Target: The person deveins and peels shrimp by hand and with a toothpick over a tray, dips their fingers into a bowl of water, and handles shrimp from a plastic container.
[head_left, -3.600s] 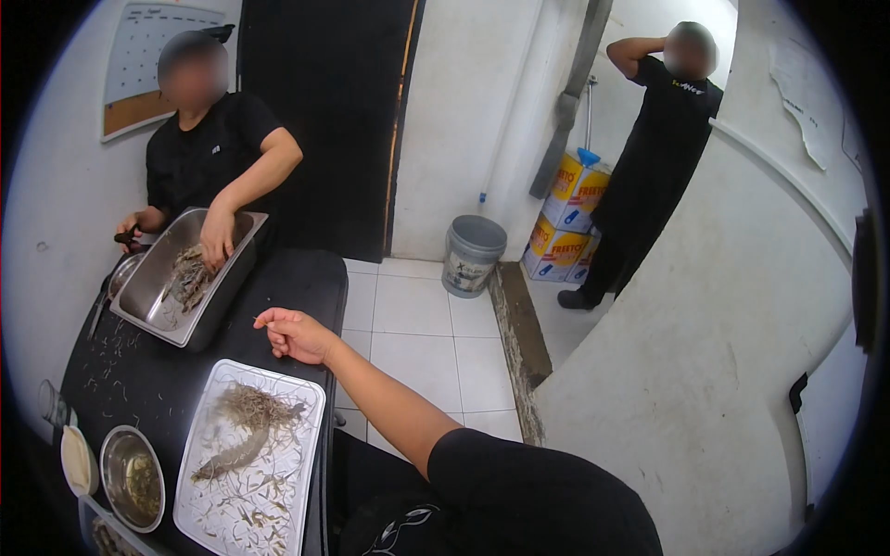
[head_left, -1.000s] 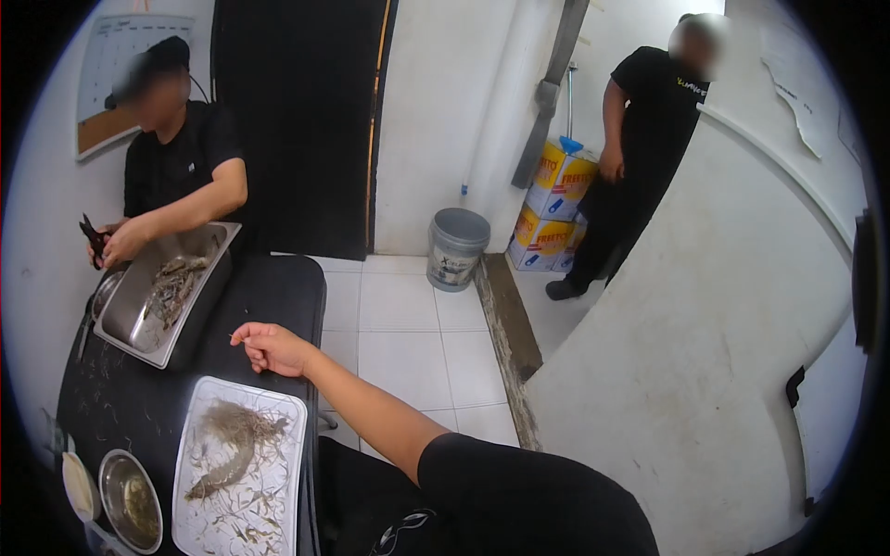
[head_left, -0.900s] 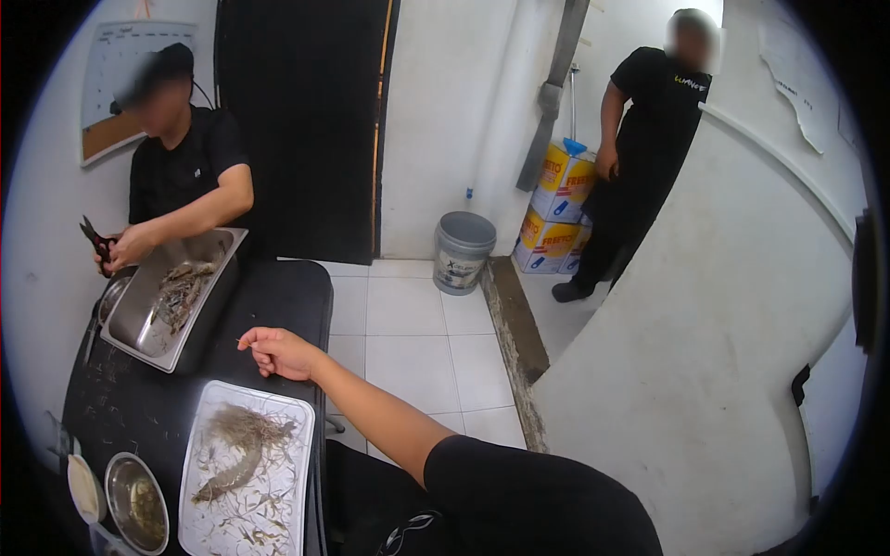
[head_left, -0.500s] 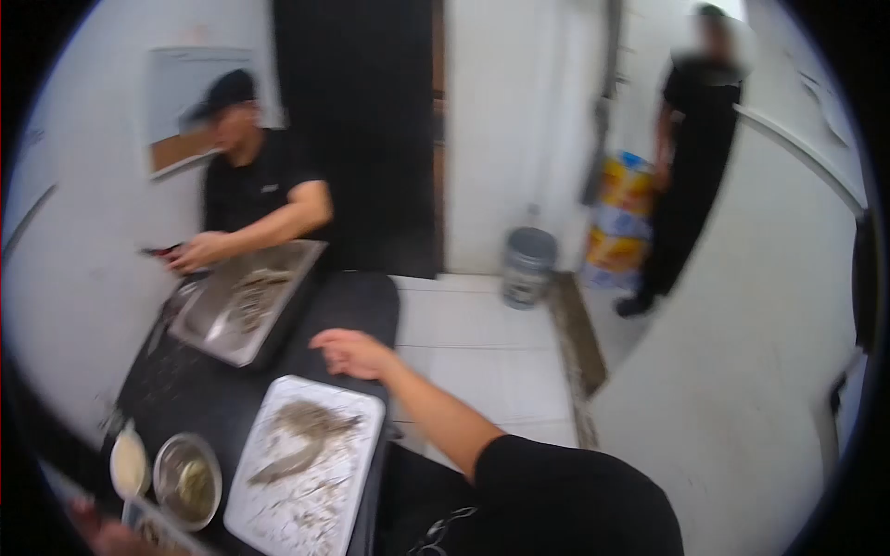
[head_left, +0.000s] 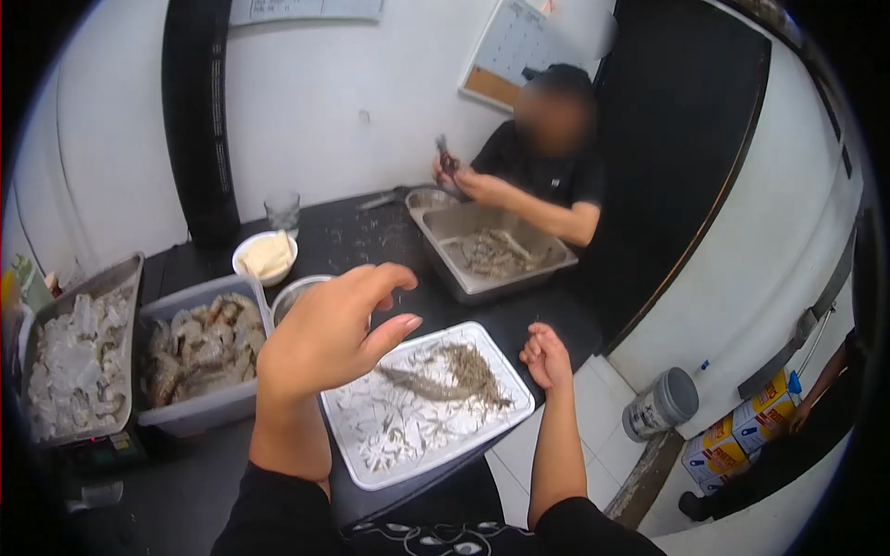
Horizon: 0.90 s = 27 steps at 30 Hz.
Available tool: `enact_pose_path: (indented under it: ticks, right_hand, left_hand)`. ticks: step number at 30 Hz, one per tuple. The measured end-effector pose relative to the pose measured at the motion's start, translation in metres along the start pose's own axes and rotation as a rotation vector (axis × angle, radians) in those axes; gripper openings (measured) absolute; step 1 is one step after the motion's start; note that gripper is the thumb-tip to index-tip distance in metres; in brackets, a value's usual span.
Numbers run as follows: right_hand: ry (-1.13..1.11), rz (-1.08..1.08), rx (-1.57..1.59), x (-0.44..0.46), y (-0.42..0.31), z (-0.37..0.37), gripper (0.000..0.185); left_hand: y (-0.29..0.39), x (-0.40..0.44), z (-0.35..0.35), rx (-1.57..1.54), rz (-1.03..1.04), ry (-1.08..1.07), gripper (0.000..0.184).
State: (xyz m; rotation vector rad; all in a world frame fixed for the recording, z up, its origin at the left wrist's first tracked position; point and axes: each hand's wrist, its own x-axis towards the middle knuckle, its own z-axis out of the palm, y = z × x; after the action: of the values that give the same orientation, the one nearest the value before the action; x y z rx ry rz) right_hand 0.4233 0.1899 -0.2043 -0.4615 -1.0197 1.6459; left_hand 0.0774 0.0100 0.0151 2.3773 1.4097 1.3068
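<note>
My left hand (head_left: 324, 324) hovers over the left side of a white tray (head_left: 371, 477), its thumb and fingers apart and nothing between them. Past the tray's right edge, my right hand (head_left: 545, 357) has its fingers curled in, with nothing visible in them. On the tray lies a grey raw shrimp (head_left: 426, 384) beside a heap of thin shrimp trimmings (head_left: 477, 371). Loose bits are scattered over the rest. My left hand partly covers a round metal bowl (head_left: 295, 295).
To the left are a plastic tub of shrimp (head_left: 206, 347) and a metal pan of ice (head_left: 83, 357). A white bowl (head_left: 266, 257) and a glass (head_left: 283, 213) stand behind. Across the table, a co-worker handles something dark over a steel pan (head_left: 491, 287). A bucket (head_left: 661, 405) is on the floor.
The view has swung left and down. My left hand has come up from the lower left edge to above the tray. My right hand now appears beside the tray's right edge.
</note>
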Motion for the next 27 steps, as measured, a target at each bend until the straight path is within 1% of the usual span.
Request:
enact_pose_path:
  ticks: [1,4,5,6,8,9,12,13,17,20,23,26,27]
  right_hand:
    - [-0.006,0.001,0.003,0.001,0.000,0.000,0.016]
    - [0.006,0.003,-0.019,0.005,-0.003,0.001,0.016]
    - [-0.006,-0.002,-0.035,0.005,-0.004,0.001,0.016]
    - [-0.002,-0.053,-0.111,0.004,-0.004,0.003,0.017]
    - [0.002,0.009,0.007,0.004,-0.002,0.001,0.017]
    - [-0.002,0.014,0.000,0.005,-0.002,0.004,0.017]
    - [-0.006,0.016,-0.029,0.008,-0.006,0.005,0.016]
    - [0.000,0.019,-0.031,0.007,-0.005,0.004,0.016]
    - [0.005,0.011,-0.034,0.006,-0.006,0.006,0.015]
    - [0.011,0.019,-0.051,0.004,-0.005,0.003,0.015]
    - [0.005,0.015,-0.052,0.008,-0.005,0.003,0.015]
    - [0.010,0.015,-0.045,0.006,-0.006,0.005,0.015]
    - [0.016,0.009,-0.051,0.006,-0.006,0.007,0.015]
  left_hand:
    - [0.001,0.001,0.004,-0.026,0.032,-0.006,0.031]
    - [0.007,0.000,0.018,0.032,0.074,-0.030,0.033]
    - [0.011,-0.001,0.022,0.051,0.048,-0.089,0.034]
    - [0.013,-0.002,0.027,0.069,0.050,-0.117,0.034]
    - [0.021,-0.003,0.031,0.134,0.070,-0.168,0.035]
    - [0.025,-0.003,0.028,0.111,0.050,-0.195,0.036]
    - [0.017,-0.002,0.024,0.086,0.044,-0.123,0.038]
    - [0.015,-0.002,0.021,0.060,0.004,-0.089,0.040]
    - [0.008,-0.002,0.012,0.053,-0.038,-0.056,0.040]
    - [0.006,-0.002,0.007,0.040,-0.036,-0.063,0.040]
    - [0.007,-0.002,0.008,0.041,0.041,-0.064,0.040]
    - [0.014,-0.005,0.010,0.023,0.029,-0.119,0.041]
    - [0.014,-0.005,0.013,0.023,0.061,-0.116,0.040]
